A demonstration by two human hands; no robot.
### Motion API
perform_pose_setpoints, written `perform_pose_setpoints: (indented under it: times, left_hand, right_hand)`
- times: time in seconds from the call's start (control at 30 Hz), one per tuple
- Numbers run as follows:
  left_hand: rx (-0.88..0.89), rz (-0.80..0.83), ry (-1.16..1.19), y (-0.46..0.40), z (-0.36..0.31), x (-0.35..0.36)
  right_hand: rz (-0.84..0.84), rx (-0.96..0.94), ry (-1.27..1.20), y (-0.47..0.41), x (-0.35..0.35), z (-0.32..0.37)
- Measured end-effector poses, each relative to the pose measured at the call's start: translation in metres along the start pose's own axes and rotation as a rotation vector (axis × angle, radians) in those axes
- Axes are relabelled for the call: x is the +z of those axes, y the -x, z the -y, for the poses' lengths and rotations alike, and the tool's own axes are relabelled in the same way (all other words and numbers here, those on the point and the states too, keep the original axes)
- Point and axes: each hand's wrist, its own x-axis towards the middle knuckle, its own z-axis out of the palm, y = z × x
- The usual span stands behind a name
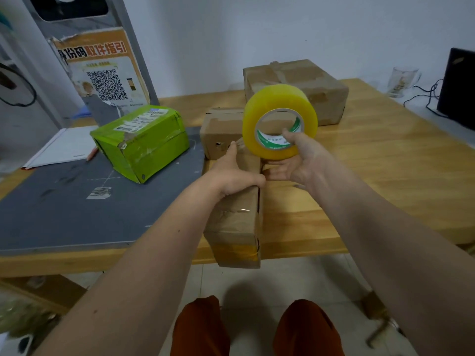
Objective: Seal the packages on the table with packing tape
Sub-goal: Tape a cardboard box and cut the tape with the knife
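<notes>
One fat roll of yellow packing tape (280, 122) sat clamped in my right hand (300, 160), thumb hooked through its core, raised over the near end of a long brown cardboard box (236, 217) at the table's six o'clock edge. My left hand (236, 173) lay flat on that box, fingers straight. I counted four packages: two more brown cartons (221, 132) (295, 86) toward twelve, one glossy green one (141, 140) at ten on a grey mat (64, 206). The roll hid part of the middle carton.
</notes>
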Motion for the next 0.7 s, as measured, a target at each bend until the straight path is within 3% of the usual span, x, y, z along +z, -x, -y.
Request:
perform_pose_setpoints:
  times: [0.2,0.3,0.47,0.7]
  left_hand:
    - [0.044,-0.059,0.208,0.003,0.001,-0.004]
    - [-0.017,-0.069,0.474,0.007,0.005,-0.001]
    - [-0.030,-0.041,0.588,0.010,0.019,0.009]
    - [-0.148,0.023,0.419,-0.004,0.017,0.003]
  right_hand:
    - [0.033,-0.057,0.049,0.006,0.007,0.011]
    - [-0.043,-0.147,0.046,0.006,0.006,0.016]
    - [-0.116,-0.169,0.070,0.001,0.008,0.006]
    - [-0.264,-0.409,0.244,-0.006,0.026,-0.002]
